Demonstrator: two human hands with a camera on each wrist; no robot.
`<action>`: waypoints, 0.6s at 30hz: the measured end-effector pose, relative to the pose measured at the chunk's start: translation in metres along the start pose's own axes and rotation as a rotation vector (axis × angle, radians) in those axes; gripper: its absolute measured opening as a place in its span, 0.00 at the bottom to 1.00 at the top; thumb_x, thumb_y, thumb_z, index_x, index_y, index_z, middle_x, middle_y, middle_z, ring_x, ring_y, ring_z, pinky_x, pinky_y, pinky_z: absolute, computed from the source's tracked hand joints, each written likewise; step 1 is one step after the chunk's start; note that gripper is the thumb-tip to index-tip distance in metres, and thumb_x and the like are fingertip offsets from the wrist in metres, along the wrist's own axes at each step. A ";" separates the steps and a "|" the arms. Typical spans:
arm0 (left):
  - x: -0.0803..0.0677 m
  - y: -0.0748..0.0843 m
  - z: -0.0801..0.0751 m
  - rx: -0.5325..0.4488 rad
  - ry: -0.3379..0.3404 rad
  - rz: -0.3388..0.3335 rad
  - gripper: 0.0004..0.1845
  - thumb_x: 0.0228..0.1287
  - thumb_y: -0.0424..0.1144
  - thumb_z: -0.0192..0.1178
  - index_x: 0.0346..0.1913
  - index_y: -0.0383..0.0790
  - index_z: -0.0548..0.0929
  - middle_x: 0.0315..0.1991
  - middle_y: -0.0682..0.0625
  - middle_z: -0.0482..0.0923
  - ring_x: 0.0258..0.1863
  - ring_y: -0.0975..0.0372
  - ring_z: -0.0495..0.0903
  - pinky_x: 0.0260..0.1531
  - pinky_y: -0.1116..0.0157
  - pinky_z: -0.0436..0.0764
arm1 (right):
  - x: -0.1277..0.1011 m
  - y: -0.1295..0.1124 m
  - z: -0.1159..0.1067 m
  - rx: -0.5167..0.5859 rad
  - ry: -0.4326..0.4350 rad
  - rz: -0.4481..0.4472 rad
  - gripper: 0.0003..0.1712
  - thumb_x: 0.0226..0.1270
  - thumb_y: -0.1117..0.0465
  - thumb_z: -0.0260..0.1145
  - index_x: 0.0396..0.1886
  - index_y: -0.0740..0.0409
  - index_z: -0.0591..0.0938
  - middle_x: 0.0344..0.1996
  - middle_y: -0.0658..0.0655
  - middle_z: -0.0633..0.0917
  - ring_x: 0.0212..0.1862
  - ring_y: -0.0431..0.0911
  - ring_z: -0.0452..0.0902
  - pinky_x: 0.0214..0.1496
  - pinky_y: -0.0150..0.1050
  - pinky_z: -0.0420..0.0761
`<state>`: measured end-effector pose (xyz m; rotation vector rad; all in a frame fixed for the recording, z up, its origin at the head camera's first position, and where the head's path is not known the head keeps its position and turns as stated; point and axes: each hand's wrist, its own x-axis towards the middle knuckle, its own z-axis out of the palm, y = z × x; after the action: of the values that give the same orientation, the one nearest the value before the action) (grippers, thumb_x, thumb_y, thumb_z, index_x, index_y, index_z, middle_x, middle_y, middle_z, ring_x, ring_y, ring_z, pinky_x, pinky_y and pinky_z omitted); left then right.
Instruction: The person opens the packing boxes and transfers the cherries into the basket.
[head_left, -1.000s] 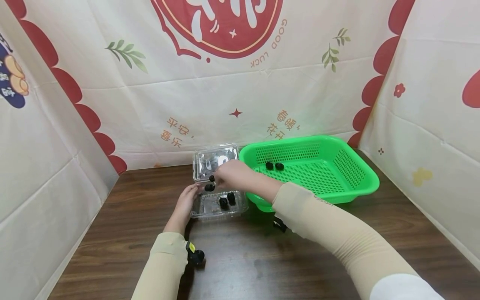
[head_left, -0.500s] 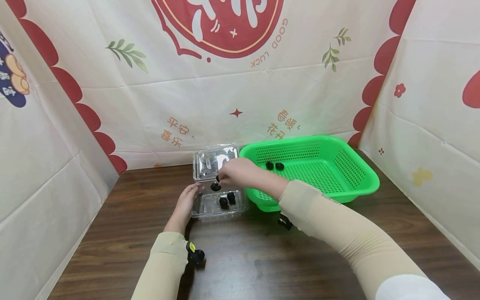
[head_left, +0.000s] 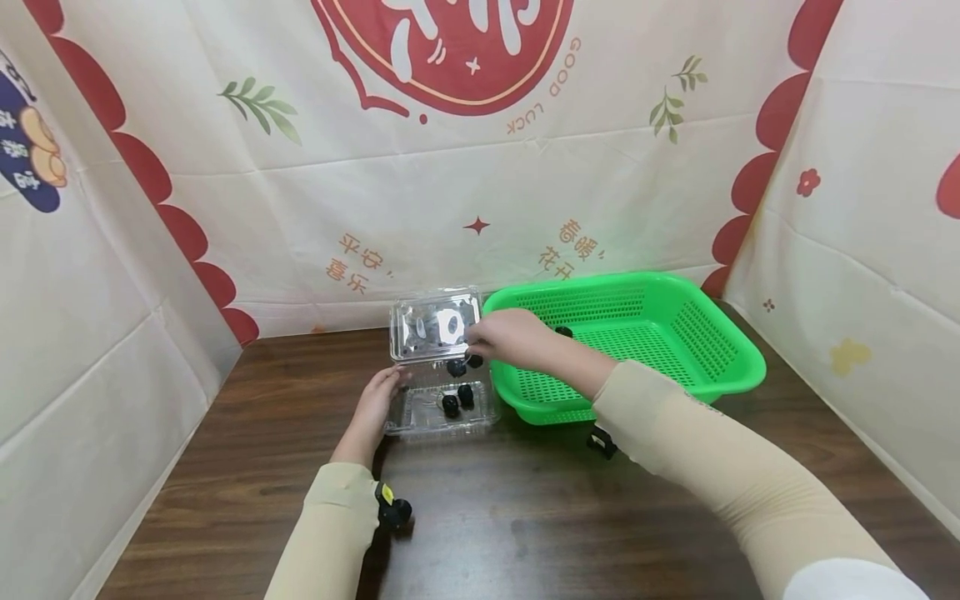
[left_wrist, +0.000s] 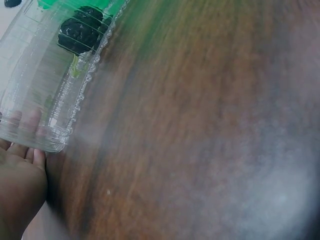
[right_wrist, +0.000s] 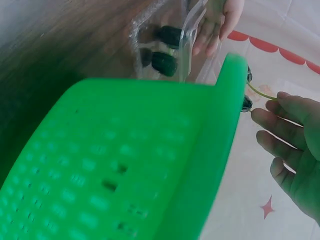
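Clear plastic forms the hinged clamshell box [head_left: 438, 392] on the dark wooden table [head_left: 525, 517] in the head view, its lid standing up at the back and its long side running left to right; the left hand [head_left: 372, 408] lies against its left wall with fingers nearly straight, steadying it. The right hand [head_left: 510, 337] pinches a stem from which two dark berries [head_left: 463, 364] hang just above the box's far right corner, beside the rim of the green basket [head_left: 675, 383]; two more berries [head_left: 457, 400] lie in the box and one dark berry [head_left: 563, 332] shows in the basket. From the left wrist, fingertips [left_wrist: 27, 122] show through the ribbed clear wall, and a dark berry [left_wrist: 80, 32] sits inside. From the right wrist, the thin green stem [right_wrist: 260, 91] runs from the fingertips [right_wrist: 262, 117] toward the basket's rim, its long axis near level there, the fruit end away from the hand. Carrying the pair well likely calls for a light pinch high on the stem, with the box kept pinned.
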<state>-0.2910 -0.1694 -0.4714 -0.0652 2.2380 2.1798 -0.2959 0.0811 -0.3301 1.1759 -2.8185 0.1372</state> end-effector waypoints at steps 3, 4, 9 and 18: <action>-0.001 0.001 0.000 0.005 -0.005 -0.004 0.20 0.79 0.35 0.39 0.64 0.26 0.67 0.62 0.30 0.70 0.66 0.44 0.65 0.69 0.51 0.58 | -0.007 0.007 -0.002 -0.009 0.024 0.019 0.10 0.71 0.54 0.64 0.29 0.51 0.83 0.22 0.43 0.79 0.25 0.38 0.73 0.31 0.35 0.77; 0.000 0.001 0.000 0.008 -0.007 -0.001 0.20 0.79 0.35 0.39 0.64 0.25 0.67 0.62 0.30 0.70 0.66 0.44 0.64 0.69 0.51 0.57 | -0.009 0.009 -0.003 -0.010 0.034 0.024 0.10 0.70 0.54 0.64 0.31 0.52 0.84 0.23 0.43 0.80 0.27 0.38 0.75 0.33 0.35 0.79; 0.000 0.001 -0.003 0.018 -0.019 0.002 0.21 0.79 0.36 0.39 0.65 0.25 0.67 0.62 0.30 0.70 0.66 0.43 0.64 0.69 0.50 0.57 | -0.019 0.018 -0.004 -0.014 0.103 0.039 0.07 0.69 0.55 0.65 0.34 0.51 0.86 0.29 0.44 0.85 0.32 0.39 0.80 0.38 0.38 0.81; 0.001 0.000 -0.002 0.018 -0.013 0.015 0.20 0.79 0.35 0.38 0.64 0.25 0.67 0.62 0.29 0.70 0.65 0.44 0.65 0.68 0.51 0.58 | -0.034 0.033 0.002 0.065 0.195 0.042 0.07 0.68 0.57 0.66 0.37 0.54 0.87 0.33 0.48 0.87 0.36 0.42 0.82 0.43 0.40 0.82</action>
<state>-0.2922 -0.1713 -0.4711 -0.0334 2.2581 2.1613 -0.2957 0.1275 -0.3377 1.0527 -2.6865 0.3302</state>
